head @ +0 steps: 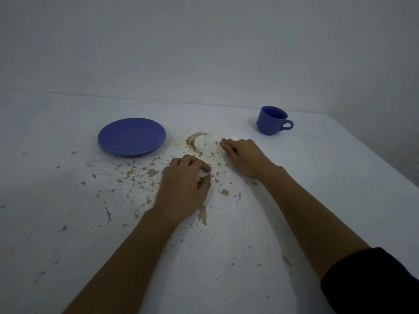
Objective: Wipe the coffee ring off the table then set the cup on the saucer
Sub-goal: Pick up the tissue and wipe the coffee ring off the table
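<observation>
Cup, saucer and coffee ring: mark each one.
cup [271, 121], head view, on its outer wall.
saucer [131, 136], head view, on its bare middle.
coffee ring [192, 142], head view, on the remaining brown arc.

glossy ceramic saucer [131, 136] and cup [271, 120]; matt, chipped painted table [68, 200].

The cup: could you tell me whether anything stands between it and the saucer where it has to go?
Yes. Between the cup and the saucer lie the remaining coffee ring and the right hand, pressing a white wipe flat on the table. Both lie low; the saucer itself is bare.
</observation>
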Tool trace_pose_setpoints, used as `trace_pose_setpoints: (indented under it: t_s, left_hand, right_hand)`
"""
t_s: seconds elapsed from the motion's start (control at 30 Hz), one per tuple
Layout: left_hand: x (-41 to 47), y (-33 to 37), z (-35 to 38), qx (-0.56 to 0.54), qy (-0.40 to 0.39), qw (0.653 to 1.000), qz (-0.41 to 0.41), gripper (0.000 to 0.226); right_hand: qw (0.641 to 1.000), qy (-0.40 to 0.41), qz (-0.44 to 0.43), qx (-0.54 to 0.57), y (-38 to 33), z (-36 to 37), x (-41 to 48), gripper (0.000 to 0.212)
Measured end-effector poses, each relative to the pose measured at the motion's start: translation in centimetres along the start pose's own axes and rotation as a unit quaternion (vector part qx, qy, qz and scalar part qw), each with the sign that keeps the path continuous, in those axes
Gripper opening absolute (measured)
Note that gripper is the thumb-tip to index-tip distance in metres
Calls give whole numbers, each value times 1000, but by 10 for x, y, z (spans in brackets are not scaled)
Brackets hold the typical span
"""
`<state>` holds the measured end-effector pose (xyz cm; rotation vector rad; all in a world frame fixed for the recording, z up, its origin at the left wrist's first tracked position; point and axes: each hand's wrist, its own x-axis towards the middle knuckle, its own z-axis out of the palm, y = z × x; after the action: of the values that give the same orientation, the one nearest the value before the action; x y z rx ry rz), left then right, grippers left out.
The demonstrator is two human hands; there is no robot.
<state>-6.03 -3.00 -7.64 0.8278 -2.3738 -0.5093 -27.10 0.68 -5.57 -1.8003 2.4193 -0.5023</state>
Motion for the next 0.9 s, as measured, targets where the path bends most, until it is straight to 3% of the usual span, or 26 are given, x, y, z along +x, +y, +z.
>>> trace_pose_setpoints:
  t_s: [0.2, 0.4, 0.57, 0.77, 0.9]
  left_hand:
    - [1, 1, 1, 7, -4, 1000, -1, 24]
    - [1, 1, 0, 6, -4, 1000, -8, 24]
    - [3, 3, -1, 4, -12, 1000, -17, 24]
    - [4, 3, 1, 9, -11, 1000, -25, 24]
    - [4, 3, 2, 14, -8, 1000, -25, 23]
  right_hand:
    - [998, 60, -9, -15, -27, 10, 24, 36]
    - [996, 2, -87, 19, -16, -2, 9, 40]
    - [994, 70, -1, 78, 13, -11, 11, 36]
    - [999, -39, 3, -2, 22, 0, 10, 40]
    - [999, -10, 18, -41, 13, 2, 21, 38]
